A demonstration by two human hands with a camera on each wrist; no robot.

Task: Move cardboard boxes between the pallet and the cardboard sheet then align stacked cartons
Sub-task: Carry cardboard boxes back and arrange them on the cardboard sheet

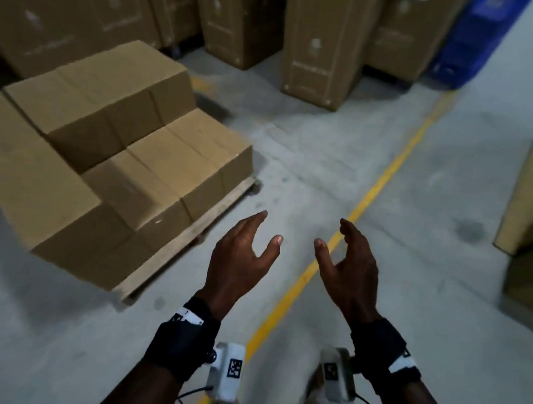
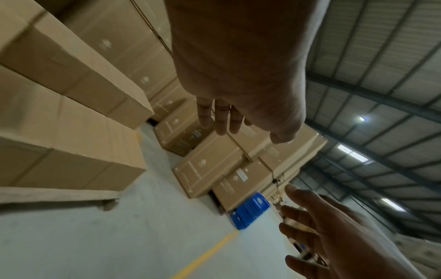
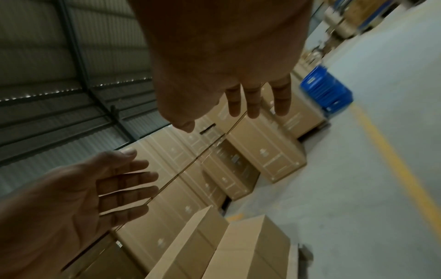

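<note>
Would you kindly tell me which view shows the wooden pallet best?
The head view: the wooden pallet shows its long front edge under the stacked boxes. The left wrist view catches one blurred edge; the right wrist view shows only a sliver by the boxes.

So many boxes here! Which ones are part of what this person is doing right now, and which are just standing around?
Part of the job:
- stacked cartons on the wooden pallet
- left hand and right hand, both empty

Just standing around:
- tall cartons at the back
- blue crate
- yellow floor line
</note>
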